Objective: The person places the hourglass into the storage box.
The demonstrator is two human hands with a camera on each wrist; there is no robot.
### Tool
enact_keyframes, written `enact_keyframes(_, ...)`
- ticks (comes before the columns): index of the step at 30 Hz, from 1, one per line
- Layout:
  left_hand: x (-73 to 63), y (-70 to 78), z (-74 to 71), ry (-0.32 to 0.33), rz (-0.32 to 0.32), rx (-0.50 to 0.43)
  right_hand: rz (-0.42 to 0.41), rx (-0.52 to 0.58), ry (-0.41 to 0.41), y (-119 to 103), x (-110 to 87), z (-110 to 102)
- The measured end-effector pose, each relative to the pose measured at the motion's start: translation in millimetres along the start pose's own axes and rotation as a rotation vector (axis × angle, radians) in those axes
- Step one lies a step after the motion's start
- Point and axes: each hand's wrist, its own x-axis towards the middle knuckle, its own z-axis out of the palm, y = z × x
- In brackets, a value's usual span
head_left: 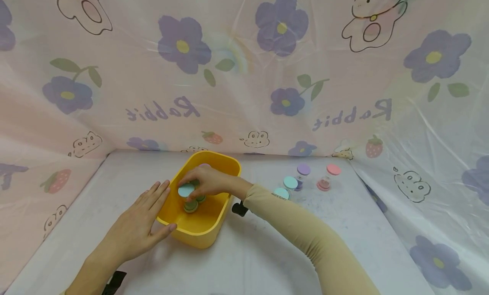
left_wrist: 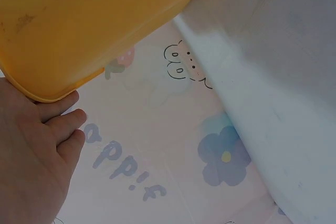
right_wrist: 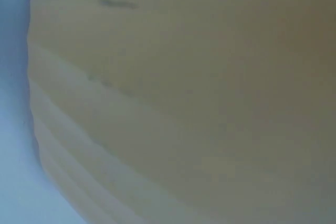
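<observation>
A yellow bin (head_left: 202, 240) stands on the table, and my left hand (head_left: 135, 227) rests against its left rim with the fingers straight. In the left wrist view that hand (left_wrist: 34, 156) touches the rim of the tilted-looking bin (left_wrist: 100, 30). Reaching inside, my right hand (head_left: 206, 180) pinches a small jar with a light blue lid (head_left: 186, 190) between thumb and fingers. Green jars (head_left: 191, 206) stand below it in the bin, and a purple lid (head_left: 205, 165) shows behind the hand. Only a blurred beige sleeve (right_wrist: 184, 103) fills the right wrist view.
Right of the bin stand a purple-lidded jar (head_left: 303, 170), a pink-lidded jar (head_left: 324, 184) and two light blue-lidded ones, the nearer lid (head_left: 281, 193) partly behind the right sleeve. A patterned curtain (head_left: 237, 74) encloses the back and sides of the white table (head_left: 267, 252).
</observation>
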Motion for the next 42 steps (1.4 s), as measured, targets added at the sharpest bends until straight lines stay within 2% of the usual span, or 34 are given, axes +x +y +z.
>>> enact_keyframes(9, -0.6, 0.4, -0.5, 0.002, 0.004, 0.004, 0.004, 0.066, -0.041, 1, 0.0, 1)
enact_keyframes(24, -0.5, 1.8, 0.7, 0.011, 0.007, 0.001, 0.041, -0.012, -0.077, -2, -0.3, 1)
enact_keyframes(31, -0.7, 1.8, 1.1, 0.017, 0.015, -0.012, 0.028, -0.017, -0.083, -6, -2.9, 0)
enact_keyframes(38, -1.1, 1.6, 0.1, 0.023, 0.017, -0.012, -0.011, -0.013, -0.003, -13, -14.3, -11)
enact_keyframes(42, -1.1, 1.5, -0.1, 0.019, 0.014, -0.018, 0.019, 0.068, 0.071, -15, -29.9, -17)
